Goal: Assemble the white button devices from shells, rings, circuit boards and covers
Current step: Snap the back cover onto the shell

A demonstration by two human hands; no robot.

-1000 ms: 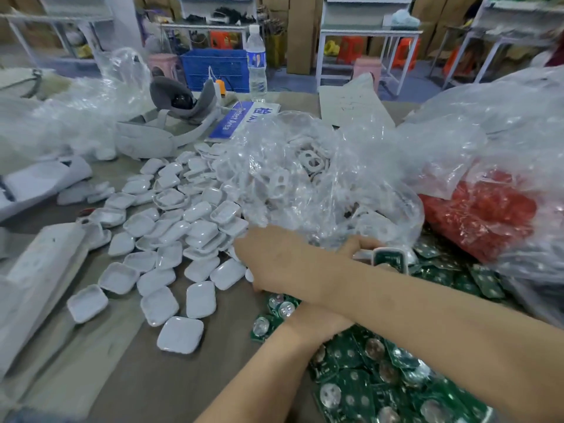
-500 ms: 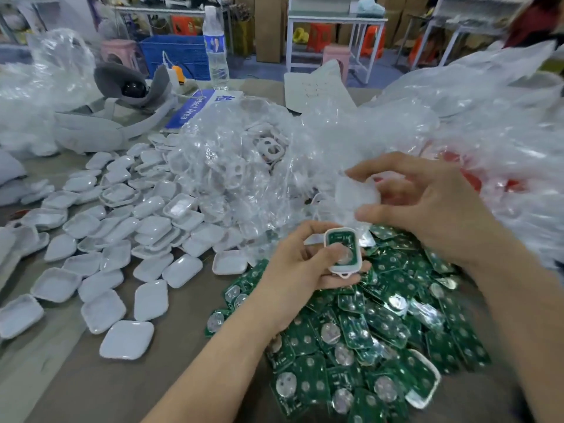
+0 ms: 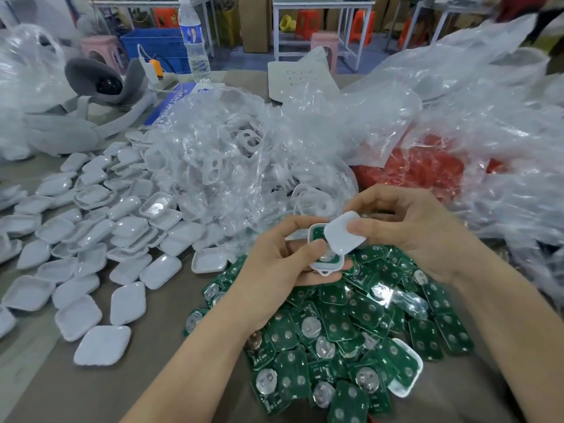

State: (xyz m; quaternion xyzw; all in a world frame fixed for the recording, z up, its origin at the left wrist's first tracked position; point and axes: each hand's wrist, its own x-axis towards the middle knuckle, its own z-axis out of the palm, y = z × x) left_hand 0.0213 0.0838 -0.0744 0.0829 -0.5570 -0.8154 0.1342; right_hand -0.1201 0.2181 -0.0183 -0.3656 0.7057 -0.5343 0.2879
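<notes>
One button device is being put together, and it is nearly done. A white shell (image 3: 325, 267) is being pinched in the left hand (image 3: 283, 267), with the thumb on one side and the curled fingers on the other. A green circuit board (image 3: 318, 235) is already sitting inside it. Whether a ring is in there too cannot be told.

A white cover (image 3: 346, 236) is being pinched at its edge by the thumb and fingers of the right hand (image 3: 421, 236). It is being held tilted over the top of the shell, so only part of the board is being hidden. It is probably not yet pushed shut, so the snap is still to be done.

A lot of work is being left for later. A big heap of green boards (image 3: 351, 331) is lying on the table (image 3: 106, 392) right under the hands. Many loose white covers (image 3: 91, 239) are being kept in a spread to the left. More white parts are being kept in the clear bag (image 3: 238, 157) behind. The cover looks smooth, small and square with round corners.
</notes>
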